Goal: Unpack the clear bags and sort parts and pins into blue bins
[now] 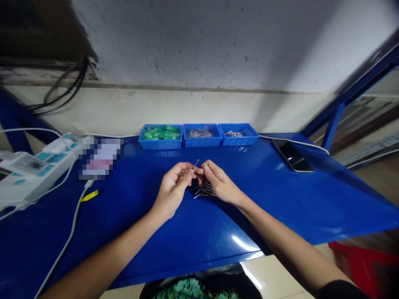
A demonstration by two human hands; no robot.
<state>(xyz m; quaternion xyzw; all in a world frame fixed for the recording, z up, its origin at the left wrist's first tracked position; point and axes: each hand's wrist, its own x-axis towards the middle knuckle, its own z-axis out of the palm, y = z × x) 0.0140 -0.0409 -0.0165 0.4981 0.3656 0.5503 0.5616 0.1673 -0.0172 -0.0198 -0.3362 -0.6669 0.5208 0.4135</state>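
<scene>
My left hand (174, 185) is closed, pinching a thin metal rod (196, 163) between thumb and fingers, its tip pointing up and away. Close beside it, my right hand (218, 180) has thumb and forefinger pressed together near the rod; whatever they grip is hidden or too small to make out. Below both hands, a loose pile of thin metal rods (202, 192) lies on the blue table (143, 245), partly covered by my right hand.
Along the wall stand three blue bins, one with green plastic pieces (162, 133), one with clear plastic (199, 133), one with metal rods (235, 133). A phone (292, 155) lies right. White power strips (40, 170), a pixelated object (102, 158) and a cable (73, 224) occupy the left.
</scene>
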